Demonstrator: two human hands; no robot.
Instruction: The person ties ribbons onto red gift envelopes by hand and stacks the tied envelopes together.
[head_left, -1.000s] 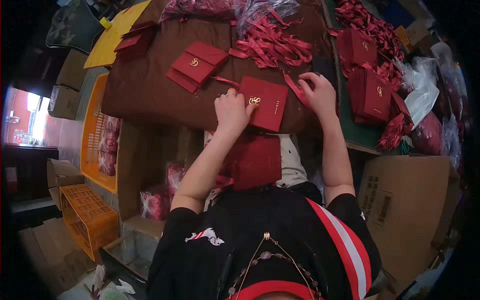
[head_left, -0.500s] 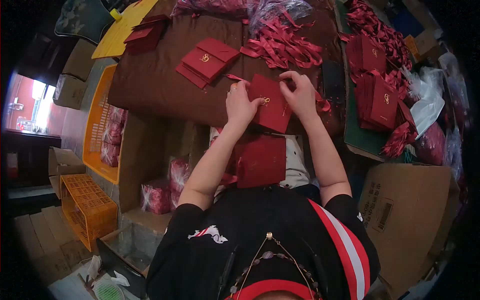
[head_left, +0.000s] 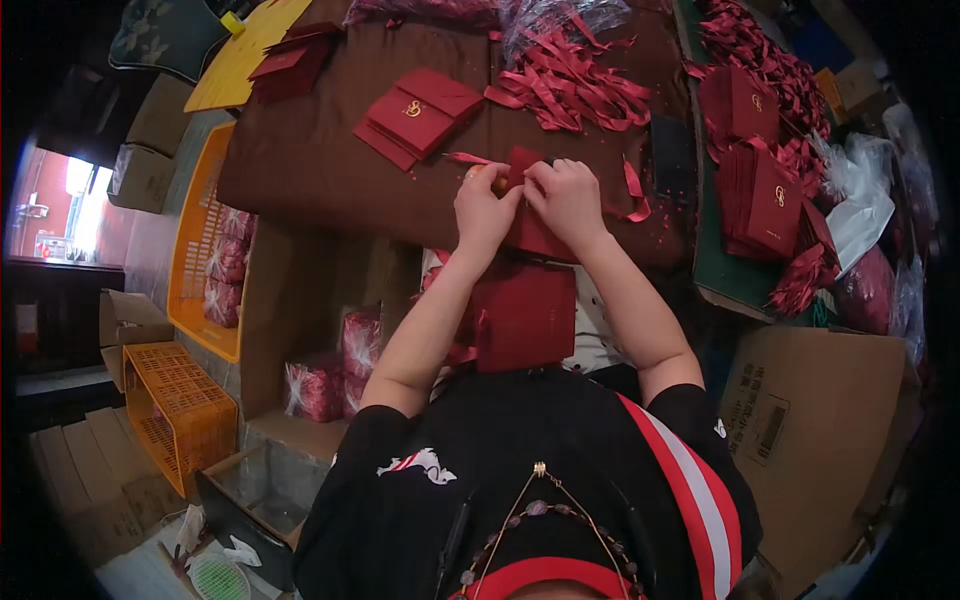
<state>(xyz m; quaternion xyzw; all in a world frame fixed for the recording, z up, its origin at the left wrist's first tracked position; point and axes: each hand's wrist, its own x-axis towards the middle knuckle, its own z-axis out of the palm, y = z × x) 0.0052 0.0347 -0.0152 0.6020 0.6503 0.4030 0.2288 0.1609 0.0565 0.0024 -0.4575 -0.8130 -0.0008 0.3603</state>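
A dark red folded card pouch (head_left: 533, 238) is at the near edge of the brown cloth-covered table, largely covered by my hands. My left hand (head_left: 487, 208) is closed, its thumb and fingers pinched at the pouch's middle. Fingertip to fingertip with it, my right hand (head_left: 567, 203) is also pinched closed there; whether ribbon is between the fingertips is hidden. A red ribbon end (head_left: 466, 158) pokes out beyond my left hand. Another strip of ribbon (head_left: 634, 188) lies right of my right hand. On my lap rests another red pouch (head_left: 526, 316).
Stacked pouches with gold lettering (head_left: 418, 112) lie ahead, beside a heap of red ribbons (head_left: 575, 85). A dark flat object (head_left: 669, 157) lies at right. More pouches (head_left: 762, 205) sit on a green surface. An orange crate (head_left: 196, 250) and a cardboard box (head_left: 810, 410) flank me.
My right hand has moved left to meet my left hand over the pouch, and its fingers have closed. The pouch's gold lettering is now covered.
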